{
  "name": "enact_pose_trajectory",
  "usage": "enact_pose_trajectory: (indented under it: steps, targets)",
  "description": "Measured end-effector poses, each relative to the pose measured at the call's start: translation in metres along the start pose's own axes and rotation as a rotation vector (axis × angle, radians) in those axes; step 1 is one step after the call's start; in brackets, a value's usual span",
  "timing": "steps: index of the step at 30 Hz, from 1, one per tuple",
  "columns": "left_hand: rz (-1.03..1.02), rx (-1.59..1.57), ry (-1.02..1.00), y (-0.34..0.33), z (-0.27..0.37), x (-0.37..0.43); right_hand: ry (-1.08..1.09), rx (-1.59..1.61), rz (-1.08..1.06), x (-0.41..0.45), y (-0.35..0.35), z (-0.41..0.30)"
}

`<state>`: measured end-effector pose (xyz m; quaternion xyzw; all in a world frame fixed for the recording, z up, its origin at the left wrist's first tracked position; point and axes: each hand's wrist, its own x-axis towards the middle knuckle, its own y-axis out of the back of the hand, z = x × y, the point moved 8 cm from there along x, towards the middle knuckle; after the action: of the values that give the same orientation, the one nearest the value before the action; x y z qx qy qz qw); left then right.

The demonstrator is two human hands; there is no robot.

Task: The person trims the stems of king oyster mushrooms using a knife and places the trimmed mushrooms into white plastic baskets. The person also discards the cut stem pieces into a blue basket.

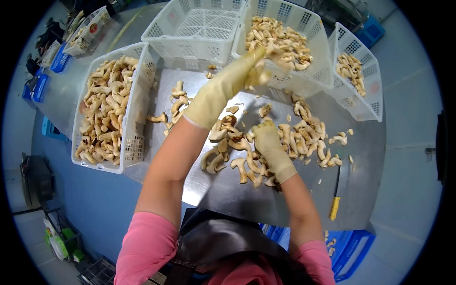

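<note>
My left hand (251,71), in a pale rubber glove, reaches over the near wall of a white plastic crate (299,80) holding mushroom pieces (278,39). Motion blurs its fingers and the pale pieces beside them, so its grip is unclear. Lower down, my right hand (269,140), gloved alike, rests with curled fingers among whole and cut mushrooms (245,146) on the steel table (231,199). What lies under those fingers is hidden. More mushrooms (306,135) are heaped to its right. A knife with a yellow handle (334,208) lies farther right, blade pointing away from me.
A white crate full of mushrooms (103,110) stands at left. Behind the table's middle is a crate with a bare lattice floor (208,25). Another crate (370,71) at right holds pieces. Below the table's front edge sits a blue crate (351,254). Small scraps (234,109) dot the steel.
</note>
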<state>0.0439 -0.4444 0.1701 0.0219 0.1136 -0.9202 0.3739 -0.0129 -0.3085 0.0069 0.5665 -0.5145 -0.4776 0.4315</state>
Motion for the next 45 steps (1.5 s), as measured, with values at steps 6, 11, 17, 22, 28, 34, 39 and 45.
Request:
enact_pose_trajectory:
  steps: [6,11,17,22,28,34,39,45]
  targets:
    - [0.100,1.126,0.103,0.015,-0.076,-0.029,-0.623,1.032,-0.060,-0.035,0.082,0.053]
    - [-0.424,1.671,-0.005,-0.021,-0.178,-0.066,-0.448,1.603,0.293,0.002,0.156,0.102]
    - [-0.226,1.393,0.201,0.006,-0.178,-0.062,-0.565,0.401,0.102,-0.077,0.070,0.116]
    - [0.062,0.279,0.055,-0.004,-0.063,-0.002,-0.617,0.582,0.286,-0.119,0.034,0.104]
    - [0.397,0.395,-0.053,0.029,0.009,-0.036,-0.093,0.478,0.194,-0.071,0.037,0.007]
    - [0.265,1.291,0.550,0.069,-0.146,-0.166,0.001,0.163,-0.116,-0.016,-0.017,-0.035]
    - [0.307,1.359,0.309,0.035,-0.161,-0.194,-0.355,0.875,-0.076,-0.001,0.022,0.055]
    - [0.286,1.601,0.414,0.030,-0.207,-0.169,-0.354,1.302,0.385,0.007,0.166,0.094]
